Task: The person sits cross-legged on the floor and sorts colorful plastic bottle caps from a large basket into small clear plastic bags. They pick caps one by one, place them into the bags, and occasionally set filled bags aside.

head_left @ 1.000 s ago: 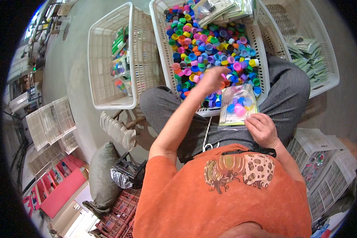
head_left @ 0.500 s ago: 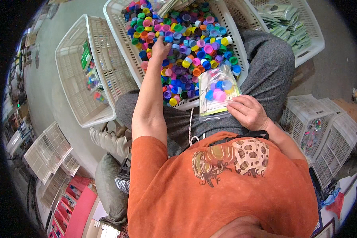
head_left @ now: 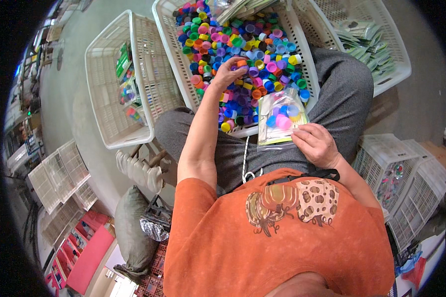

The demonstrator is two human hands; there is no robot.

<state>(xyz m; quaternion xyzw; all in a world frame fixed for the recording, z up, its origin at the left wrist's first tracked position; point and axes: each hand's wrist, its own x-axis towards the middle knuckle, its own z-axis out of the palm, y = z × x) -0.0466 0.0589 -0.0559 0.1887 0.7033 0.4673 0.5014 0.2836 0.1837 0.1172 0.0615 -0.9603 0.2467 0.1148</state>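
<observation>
**Bottle caps: pick in progress, bag waiting on the lap**

Bottle caps [head_left: 243,54] are lying in a loose multicoloured heap in the middle white basket [head_left: 169,47], which is resting against the person's knees. The left hand [head_left: 228,74] is reaching into the heap, fingers curled down over an orange cap [head_left: 241,63]; looks like a pinch forming, but whether the cap is actually gripped cannot be told from this angle. The right hand [head_left: 316,144] is lying flat on the lap, fingers pressing the lower edge of a clear plastic bag [head_left: 281,119] and pinning it in place. The bag is already holding a few caps, pink and blue showing through.

Judging by the layout, the step in hand is picking caps for the bag. The next move is likely calling for a carry across to the bag mouth, with the right hand opening it enough to take the cap.

Flanking baskets: left basket [head_left: 109,99] is holding small coloured packs, right basket [head_left: 381,69] is holding flat packets.
</observation>
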